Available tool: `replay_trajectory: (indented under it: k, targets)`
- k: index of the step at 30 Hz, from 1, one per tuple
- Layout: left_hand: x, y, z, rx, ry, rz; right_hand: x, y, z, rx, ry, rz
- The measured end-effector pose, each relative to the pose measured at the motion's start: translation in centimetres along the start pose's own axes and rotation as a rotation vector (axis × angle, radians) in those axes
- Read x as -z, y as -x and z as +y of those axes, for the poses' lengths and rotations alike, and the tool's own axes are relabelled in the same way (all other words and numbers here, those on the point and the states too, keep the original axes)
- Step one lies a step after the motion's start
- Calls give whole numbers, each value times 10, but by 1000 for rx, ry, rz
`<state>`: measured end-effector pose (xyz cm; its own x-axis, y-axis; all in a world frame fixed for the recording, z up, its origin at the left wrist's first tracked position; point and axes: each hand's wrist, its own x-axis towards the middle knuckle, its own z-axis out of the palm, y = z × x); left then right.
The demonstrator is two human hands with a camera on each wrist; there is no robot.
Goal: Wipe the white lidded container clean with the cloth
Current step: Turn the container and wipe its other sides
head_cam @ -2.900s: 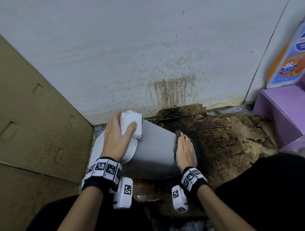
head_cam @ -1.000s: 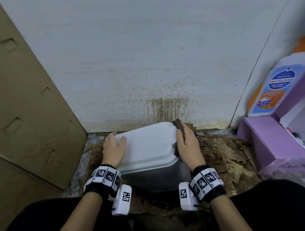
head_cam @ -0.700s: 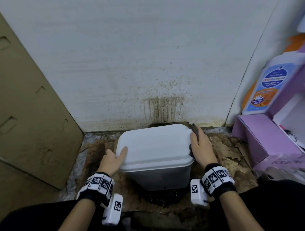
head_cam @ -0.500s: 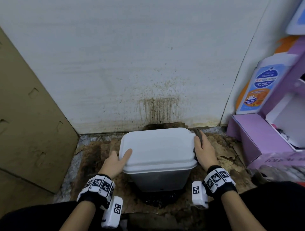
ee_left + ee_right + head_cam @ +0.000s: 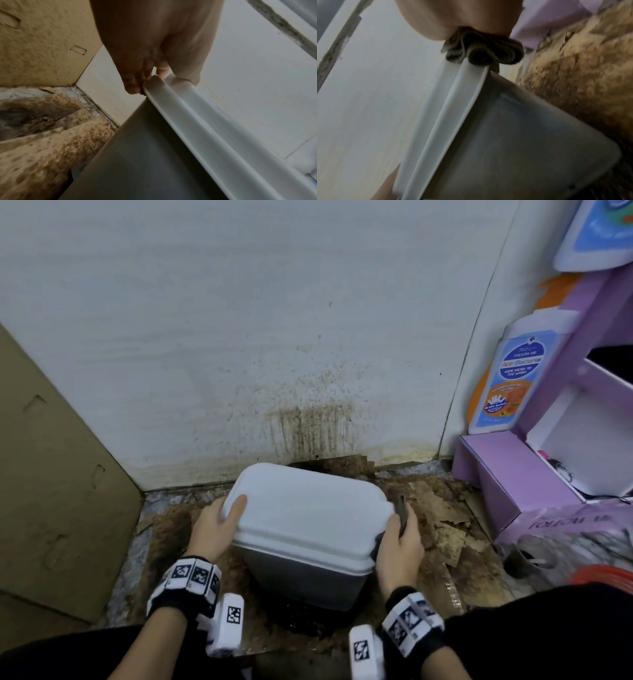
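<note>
The lid (image 5: 308, 505) looks clean; the grey container (image 5: 308, 580) sides are judged undone. It is gripped by the left hand (image 5: 214, 525); the cloth (image 5: 484, 52) is pinched by the right hand (image 5: 400, 549).

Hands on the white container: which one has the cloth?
The right hand. It presses a dark bunched cloth against the right edge of the container's lid. The left hand is bare, its thumb on top of the lid's left edge.

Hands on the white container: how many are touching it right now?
2. The left hand grips the lid's left edge of the white container; the right hand presses the cloth against its right edge.
</note>
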<state>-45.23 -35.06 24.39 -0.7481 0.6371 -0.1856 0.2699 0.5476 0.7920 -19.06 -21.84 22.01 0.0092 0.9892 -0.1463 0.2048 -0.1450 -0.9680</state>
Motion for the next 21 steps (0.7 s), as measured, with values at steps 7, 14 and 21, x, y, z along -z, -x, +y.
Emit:
replay_trajectory:
  k: [7, 14, 21]
  targets:
    - [4, -11, 0, -4, 31, 7, -15, 33, 13, 24, -34, 74]
    - [-15, -2, -7, 191, -27, 100, 9, -14, 10, -105, -68, 169]
    - [-27, 30, -11, 358, 3, 145, 1, -60, 1, -14, -3, -177]
